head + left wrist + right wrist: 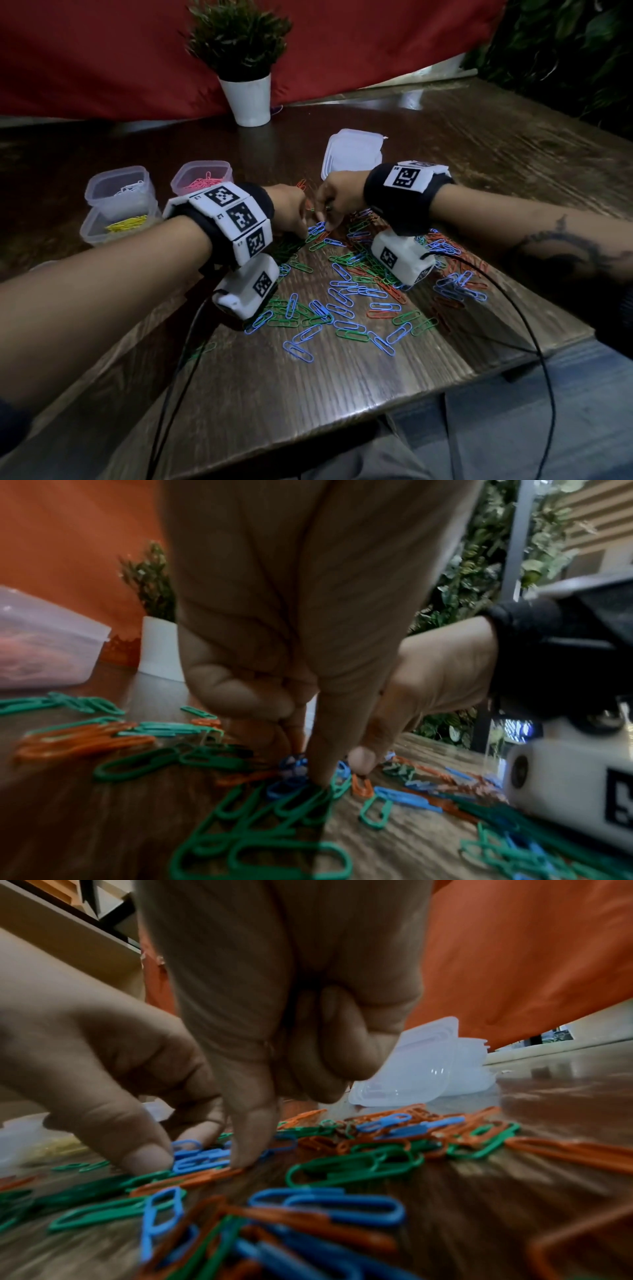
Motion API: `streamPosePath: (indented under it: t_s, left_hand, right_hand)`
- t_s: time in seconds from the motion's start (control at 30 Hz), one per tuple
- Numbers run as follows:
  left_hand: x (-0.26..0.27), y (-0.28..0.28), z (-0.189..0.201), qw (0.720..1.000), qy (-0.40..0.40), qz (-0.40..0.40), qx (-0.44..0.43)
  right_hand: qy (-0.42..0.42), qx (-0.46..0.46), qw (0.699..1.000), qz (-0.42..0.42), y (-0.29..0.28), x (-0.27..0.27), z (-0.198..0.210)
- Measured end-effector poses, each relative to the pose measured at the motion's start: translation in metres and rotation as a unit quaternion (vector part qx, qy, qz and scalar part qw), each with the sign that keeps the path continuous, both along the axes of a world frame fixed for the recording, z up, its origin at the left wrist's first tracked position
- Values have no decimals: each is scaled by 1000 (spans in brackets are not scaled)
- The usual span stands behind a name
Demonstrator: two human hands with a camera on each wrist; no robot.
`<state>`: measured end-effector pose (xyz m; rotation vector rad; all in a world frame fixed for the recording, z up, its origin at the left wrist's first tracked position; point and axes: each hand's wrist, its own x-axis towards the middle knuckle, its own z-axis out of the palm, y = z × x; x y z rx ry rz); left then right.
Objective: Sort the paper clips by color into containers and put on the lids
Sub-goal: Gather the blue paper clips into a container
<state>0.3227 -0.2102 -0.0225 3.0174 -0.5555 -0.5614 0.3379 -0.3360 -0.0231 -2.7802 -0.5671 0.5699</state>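
Note:
Blue, green and orange paper clips (342,294) lie scattered over the wooden table (445,137). Both hands meet at the far side of the pile, over a small cluster of blue clips (318,227). My left hand (303,233) pinches down into those blue clips (287,785) with thumb and forefinger, its other fingers curled. My right hand (323,222) does the same from the other side: one digit points down onto the blue clips (195,1158) and the rest are curled into the palm. The hands' fingertips almost touch.
At the left stand three clear containers: one with white clips (120,186), one with pink clips (202,178), one with yellow clips (116,226). A stack of clear lids (352,154) lies behind the right hand. A potted plant (248,99) stands at the back. Black cables (534,342) hang over the front edge.

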Motion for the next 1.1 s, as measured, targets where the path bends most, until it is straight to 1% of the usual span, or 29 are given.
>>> streamPosePath:
  t_s: [0.1, 0.2, 0.27, 0.37, 0.47, 0.57, 0.63, 0.7, 0.77, 0.83, 0.87, 0.93, 0.97, 1.03, 1.07, 1.1]
  left_hand:
    - [2, 2, 0, 1000, 1, -3, -8]
    - [3, 2, -2, 999, -13, -16, -27]
    - [5, 5, -3, 998, -9, -16, -53]
    - [9, 11, -4, 994, 31, 13, -104]
    - [10, 15, -4, 988, 57, 36, -136]
    - [11, 21, -2, 971, 104, 76, -200]
    - [8, 23, 0, 945, 153, 107, -269]
    - [1, 25, 3, 906, 183, 147, -354]
    - [-7, 28, 6, 865, 207, 182, -419]
    - [-14, 34, 7, 812, 236, 213, -489]
    - [-17, 37, 9, 778, 245, 237, -528]
    - [-24, 44, 8, 703, 253, 282, -601]
    - [-27, 46, 5, 657, 261, 302, -639]
    - [-36, 49, 0, 549, 285, 334, -711]
    - [-40, 48, -2, 497, 294, 345, -740]
    - [-43, 46, -3, 454, 301, 351, -762]
  right_hand:
    - [31, -16, 999, -4, 2, 0, -1]
    - [40, -23, 999, -17, 0, -3, -1]
    - [31, -5, 999, -37, -5, -6, 1]
    - [32, 53, 996, -72, -17, -7, 7]
    - [41, 91, 991, -93, -29, -8, 17]
    - [55, 152, 981, -111, -37, -13, 24]
    - [67, 197, 971, -121, -40, -18, 28]
    - [84, 219, 964, -122, -38, -26, 31]
    - [98, 231, 959, -131, -36, -32, 34]
    - [96, 243, 953, -154, -32, -33, 36]
    - [88, 247, 951, -164, -28, -33, 37]
    - [68, 249, 951, -169, -18, -34, 42]
    - [66, 258, 949, -167, -12, -36, 45]
    - [85, 282, 942, -162, 4, -40, 53]
    - [85, 278, 945, -150, 14, -44, 57]
    - [74, 259, 954, -134, 24, -47, 61]
